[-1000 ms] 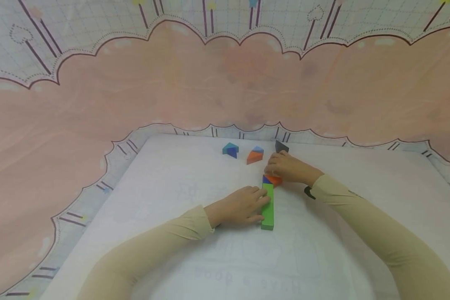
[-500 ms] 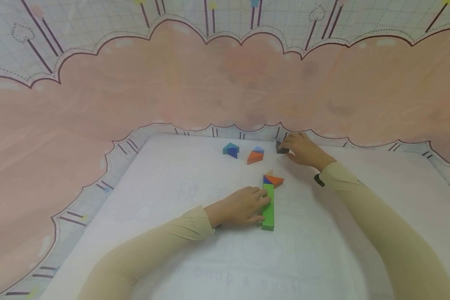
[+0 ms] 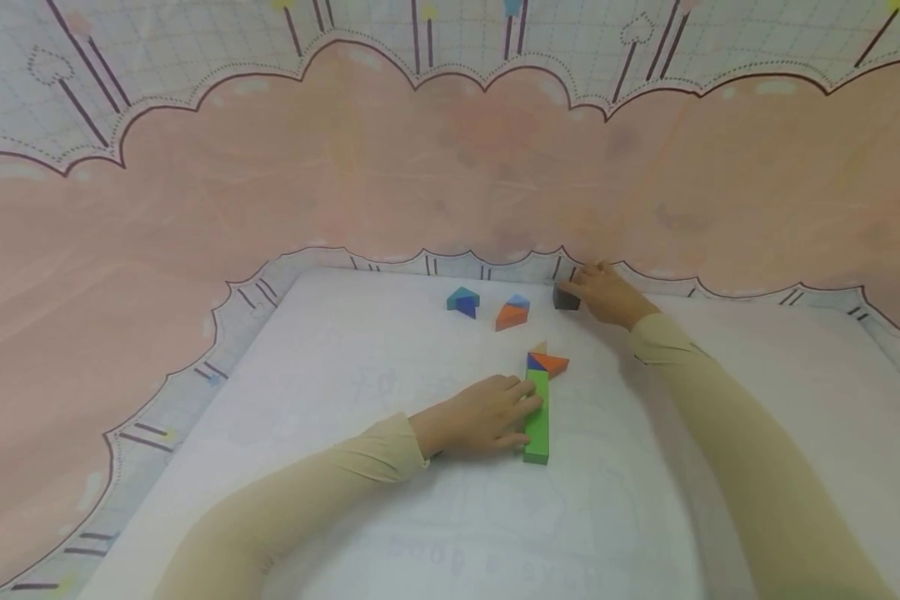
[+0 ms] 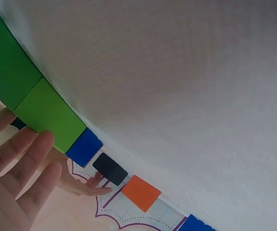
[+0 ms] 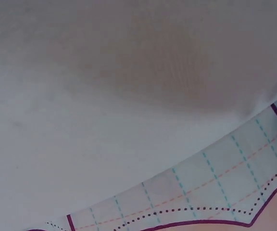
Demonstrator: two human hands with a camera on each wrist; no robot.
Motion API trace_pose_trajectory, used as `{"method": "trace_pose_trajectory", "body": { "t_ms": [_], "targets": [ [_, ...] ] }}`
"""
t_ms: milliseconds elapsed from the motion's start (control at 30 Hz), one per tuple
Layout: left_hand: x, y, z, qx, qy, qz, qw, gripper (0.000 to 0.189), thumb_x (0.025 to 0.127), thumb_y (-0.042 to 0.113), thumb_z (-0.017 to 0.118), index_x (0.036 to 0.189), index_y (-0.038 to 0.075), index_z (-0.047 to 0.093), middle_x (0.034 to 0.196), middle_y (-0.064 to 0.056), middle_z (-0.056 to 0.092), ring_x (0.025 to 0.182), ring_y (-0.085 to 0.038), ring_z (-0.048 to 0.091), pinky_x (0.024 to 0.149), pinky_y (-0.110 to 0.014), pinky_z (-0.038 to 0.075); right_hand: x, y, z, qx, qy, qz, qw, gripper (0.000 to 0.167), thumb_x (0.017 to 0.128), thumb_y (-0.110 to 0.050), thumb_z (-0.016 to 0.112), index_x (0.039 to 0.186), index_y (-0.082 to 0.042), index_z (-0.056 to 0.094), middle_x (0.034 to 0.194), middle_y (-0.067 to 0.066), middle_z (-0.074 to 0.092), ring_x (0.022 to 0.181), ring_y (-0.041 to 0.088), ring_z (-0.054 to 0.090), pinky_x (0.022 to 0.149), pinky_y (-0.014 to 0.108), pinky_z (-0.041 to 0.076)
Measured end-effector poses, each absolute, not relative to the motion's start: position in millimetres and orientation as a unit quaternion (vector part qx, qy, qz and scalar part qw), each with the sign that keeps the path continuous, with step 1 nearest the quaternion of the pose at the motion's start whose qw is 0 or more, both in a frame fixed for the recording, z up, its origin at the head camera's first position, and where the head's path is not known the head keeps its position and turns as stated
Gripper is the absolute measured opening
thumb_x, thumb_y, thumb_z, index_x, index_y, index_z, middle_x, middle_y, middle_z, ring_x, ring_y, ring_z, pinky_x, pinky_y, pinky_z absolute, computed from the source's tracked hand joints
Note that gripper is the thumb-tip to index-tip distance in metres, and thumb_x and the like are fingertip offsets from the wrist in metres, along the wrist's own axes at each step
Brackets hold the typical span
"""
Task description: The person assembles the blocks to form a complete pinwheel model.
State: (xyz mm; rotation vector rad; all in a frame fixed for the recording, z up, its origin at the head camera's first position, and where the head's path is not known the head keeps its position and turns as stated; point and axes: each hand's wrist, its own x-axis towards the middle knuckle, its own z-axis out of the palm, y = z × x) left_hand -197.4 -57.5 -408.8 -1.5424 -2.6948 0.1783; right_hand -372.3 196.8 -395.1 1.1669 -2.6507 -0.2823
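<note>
Fingers touch black block

Faint, pale purplish lettering on the near part of the white tabletop seems to read "Have a good". It runs from right to left as seen here: "Have" on the right, the single "a" in the middle, "good" on the left; whether it is mirrored or upside down is hard to tell. Farther off, left of centre, paler marks on the same surface are too faint to make out.
</note>
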Motion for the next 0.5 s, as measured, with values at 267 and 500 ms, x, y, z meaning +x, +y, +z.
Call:
{"method": "trace_pose_trajectory", "body": {
  "t_ms": [267,500],
  "targets": [
    [-196.3,-57.7,-408.4,-0.496,-0.866,0.060,0.015,0.053,0.096,0.048,0.044,0.136,0.013,0.042,0.139,-0.008,0.046,0.125,-0.019,0.047,0.108,-0.033,0.038,-371.2,193.8,-398.4,0.413,-0.900,-0.093,0.104,0.047,0.083,0.010,0.056,0.123,-0.014,0.059,0.114,0.014,0.065,0.112,0.035,0.055,0.103,0.056,0.036],
    [-195.2,-57.3,-406.7,-0.495,-0.867,0.063,0.014,0.051,0.096,0.047,0.044,0.134,0.013,0.043,0.138,-0.007,0.046,0.124,-0.019,0.048,0.107,-0.033,0.038,-366.6,190.7,-398.1,0.408,-0.903,-0.090,0.095,0.047,0.083,0.011,0.057,0.122,-0.016,0.060,0.115,0.015,0.066,0.114,0.036,0.055,0.103,0.057,0.036]
  ]
}}
